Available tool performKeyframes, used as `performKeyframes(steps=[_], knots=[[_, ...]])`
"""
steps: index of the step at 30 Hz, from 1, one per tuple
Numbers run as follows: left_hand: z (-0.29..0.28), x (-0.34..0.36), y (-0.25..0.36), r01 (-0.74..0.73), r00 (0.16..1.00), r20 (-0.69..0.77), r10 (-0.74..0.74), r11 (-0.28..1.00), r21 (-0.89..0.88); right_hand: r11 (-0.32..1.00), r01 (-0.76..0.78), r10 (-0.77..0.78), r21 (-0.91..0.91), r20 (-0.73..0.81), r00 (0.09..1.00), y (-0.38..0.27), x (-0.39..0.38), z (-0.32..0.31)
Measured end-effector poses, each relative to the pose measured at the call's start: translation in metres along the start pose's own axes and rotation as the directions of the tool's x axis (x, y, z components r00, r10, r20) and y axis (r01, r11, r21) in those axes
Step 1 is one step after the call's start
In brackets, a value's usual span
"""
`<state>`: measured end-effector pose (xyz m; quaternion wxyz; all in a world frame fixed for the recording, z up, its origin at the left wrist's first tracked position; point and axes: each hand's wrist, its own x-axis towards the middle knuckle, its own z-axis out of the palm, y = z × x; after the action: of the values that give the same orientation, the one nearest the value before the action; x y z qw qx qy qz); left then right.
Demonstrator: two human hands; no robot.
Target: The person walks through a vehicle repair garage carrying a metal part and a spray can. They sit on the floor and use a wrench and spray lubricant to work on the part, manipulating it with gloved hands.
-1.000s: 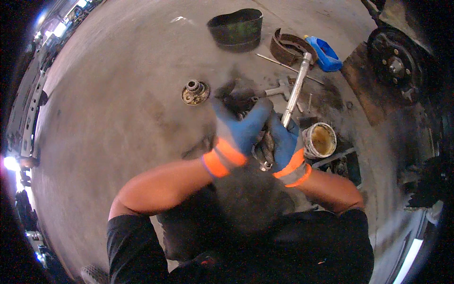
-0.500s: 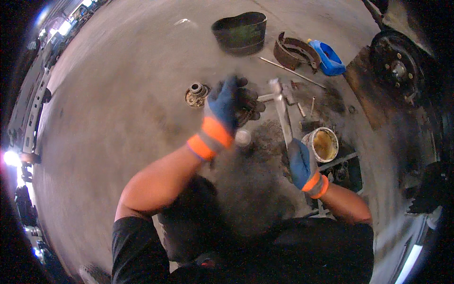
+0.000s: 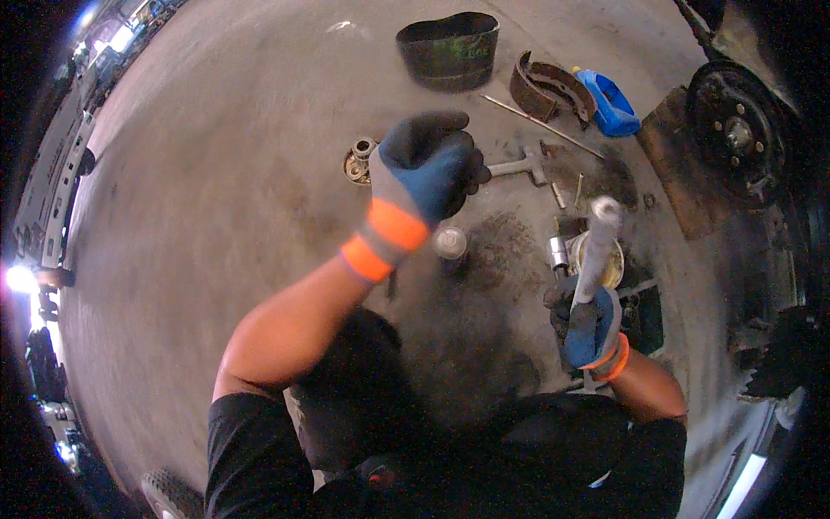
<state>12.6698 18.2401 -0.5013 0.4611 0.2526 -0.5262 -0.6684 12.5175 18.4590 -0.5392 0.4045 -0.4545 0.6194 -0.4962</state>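
Note:
My gloved left hand (image 3: 425, 166) is raised over the floor, fingers curled; anything inside is hidden. Beside it a greasy metal hub (image 3: 354, 164) lies on the floor, and a T-shaped steel tool (image 3: 517, 169) lies to its right. My right hand (image 3: 588, 327), low at the right, is closed on a long steel bar (image 3: 595, 255), blurred and tilted up. A shiny socket (image 3: 558, 252) shows just above that hand; whether it is held I cannot tell. Behind the bar is a tub of yellow grease (image 3: 612, 272). A small clear cup-like object (image 3: 450, 244) stands between my hands.
At the back are a black bucket (image 3: 445, 65), brake shoes (image 3: 536, 91), a blue jug (image 3: 609, 104) and a thin rod (image 3: 540, 125) on the concrete floor (image 3: 216, 173). A vehicle hub (image 3: 737, 134) and dark board (image 3: 674, 199) are at the right.
My hands have separated. The left moved up and away from me. The right moved right and toward me, carrying the bar, whose top end has swung down and to the right.

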Motion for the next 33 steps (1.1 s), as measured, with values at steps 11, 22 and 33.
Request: performKeyframes(steps=[11, 22, 33], knots=[[0.004, 0.000, 0.002, -0.019, 0.998, -0.054, 0.024, 0.997, 0.080, 0.983, 0.141, -0.138, -0.116, 0.035, 0.990, 0.014, -0.003, 0.000], [0.008, 0.000, 0.000, -0.004, 0.997, -0.083, 0.002, 1.000, -0.014, 0.992, -0.039, 0.045, -0.120, 0.044, 0.998, -0.004, 0.004, -0.005], [0.007, 0.004, -0.007, 0.029, 0.994, -0.102, -0.029, 1.000, -0.004, 0.955, 0.188, -0.197, -0.229, -0.016, 0.980, 0.006, 0.000, 0.007]])
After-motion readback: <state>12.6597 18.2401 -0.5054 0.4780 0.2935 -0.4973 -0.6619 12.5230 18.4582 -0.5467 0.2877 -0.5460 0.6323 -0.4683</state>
